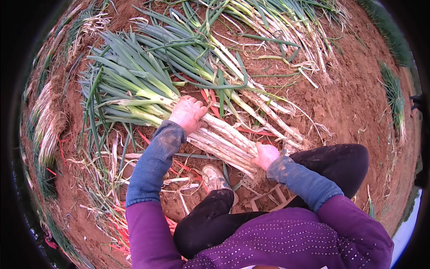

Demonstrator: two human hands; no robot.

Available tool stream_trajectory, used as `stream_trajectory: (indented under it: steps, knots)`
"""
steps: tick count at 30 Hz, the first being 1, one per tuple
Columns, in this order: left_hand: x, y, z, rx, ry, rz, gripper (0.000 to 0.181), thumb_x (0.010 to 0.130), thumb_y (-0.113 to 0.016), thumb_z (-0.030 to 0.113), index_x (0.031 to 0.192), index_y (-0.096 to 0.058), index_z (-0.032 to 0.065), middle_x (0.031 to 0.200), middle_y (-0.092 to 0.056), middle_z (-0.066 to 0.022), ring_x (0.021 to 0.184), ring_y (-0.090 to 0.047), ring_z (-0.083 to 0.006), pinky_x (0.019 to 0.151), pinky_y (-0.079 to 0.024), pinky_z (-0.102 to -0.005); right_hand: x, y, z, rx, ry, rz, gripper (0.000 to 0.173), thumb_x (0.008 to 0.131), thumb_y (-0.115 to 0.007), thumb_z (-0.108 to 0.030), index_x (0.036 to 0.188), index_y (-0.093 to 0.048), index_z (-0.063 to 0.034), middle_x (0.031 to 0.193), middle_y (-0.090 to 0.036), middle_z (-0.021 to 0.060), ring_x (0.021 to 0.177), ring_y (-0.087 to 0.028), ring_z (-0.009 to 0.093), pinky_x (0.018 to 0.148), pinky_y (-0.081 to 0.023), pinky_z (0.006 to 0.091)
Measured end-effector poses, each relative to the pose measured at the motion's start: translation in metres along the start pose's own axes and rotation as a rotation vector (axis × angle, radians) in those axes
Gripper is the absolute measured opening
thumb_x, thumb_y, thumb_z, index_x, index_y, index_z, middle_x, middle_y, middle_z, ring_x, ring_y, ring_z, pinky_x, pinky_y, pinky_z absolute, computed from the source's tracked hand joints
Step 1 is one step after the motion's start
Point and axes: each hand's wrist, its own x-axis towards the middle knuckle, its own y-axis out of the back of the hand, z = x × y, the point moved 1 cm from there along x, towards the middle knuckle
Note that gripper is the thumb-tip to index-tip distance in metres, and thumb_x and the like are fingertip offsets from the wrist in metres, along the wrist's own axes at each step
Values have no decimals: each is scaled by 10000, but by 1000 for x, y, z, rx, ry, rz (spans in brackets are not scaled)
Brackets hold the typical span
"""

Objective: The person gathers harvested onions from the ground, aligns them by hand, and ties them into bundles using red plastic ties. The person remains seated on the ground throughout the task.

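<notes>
A thick bunch of long green onions [223, 139] lies slantwise across my front, white stalks toward the lower right and green leaves toward the upper left. My left hand [188, 113] grips it where the leaves meet the stalks. Near the root end, my right hand [266, 155] holds the stalks from the right side. Hair-like roots [253, 178] hang just below that hand. Beyond the bunch, more loose green onions [255, 104] rest on the soil, their roots also to the right. Red ribbon strips [211, 101] show beneath and between the stalks.
A heap of green onions [285, 30] lies at the far side, and bundles [47, 124] line the left. One small bundle [394, 101] is at the right. Red strips [122, 232] and dry leaf scraps [100, 171] litter the reddish soil. My shoe [215, 177] is below the bunch.
</notes>
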Motion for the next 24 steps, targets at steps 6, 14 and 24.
stream_trajectory:
  steps: [6,14,24]
  knots:
    - [0,10,-3,18,-55,-195,609,806,-746,594,1170,-690,109,1057,-705,-105,1057,-652,-286,911,-487,-447,-2,20,-8,-207,130,-83,596,727,-859,-444,1019,-634,24,934,-708,227,949,-685,417,846,-534,489]
    - [-4,7,3,35,-72,-152,611,820,-688,670,987,-736,84,926,-727,-114,954,-695,-317,868,-518,-443,12,21,5,-200,248,-106,574,710,-876,-426,941,-648,47,906,-698,254,936,-684,425,853,-533,481]
    - [45,8,12,37,13,-503,784,813,-573,810,988,-784,76,954,-765,-143,934,-734,-313,830,-541,-433,46,42,-21,-636,91,-480,578,703,-790,-599,938,-803,-71,957,-778,91,937,-746,271,817,-592,397]
